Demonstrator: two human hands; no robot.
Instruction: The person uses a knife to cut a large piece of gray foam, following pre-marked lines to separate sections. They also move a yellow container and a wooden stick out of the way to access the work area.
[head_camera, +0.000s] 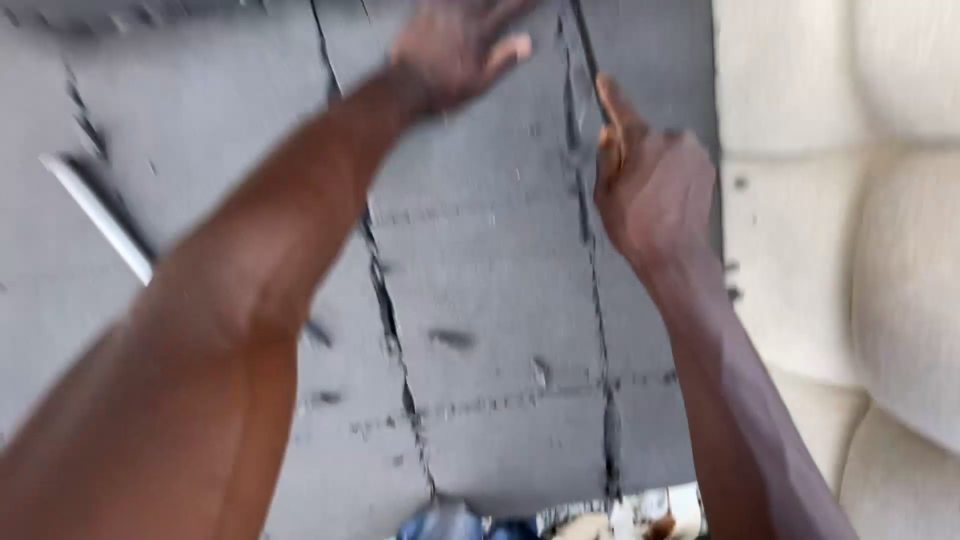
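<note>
Both hands are on the grey foam sheet (500, 300) beside the cream cushion (850, 250): the left hand (455, 45) lies loosely spread up top, the right hand (650, 185) pinches a slit edge; several long cuts run through it, yet it looks undivided.

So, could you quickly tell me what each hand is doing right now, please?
Left hand: fingers spread, pressed on the grey foam sheet.
Right hand: curled at the sheet's seam; grip cannot be told.

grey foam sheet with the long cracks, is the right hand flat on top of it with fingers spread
No, the right hand is curled in a grip at a long crack in the grey foam sheet, its fingers bent, not spread.
</note>
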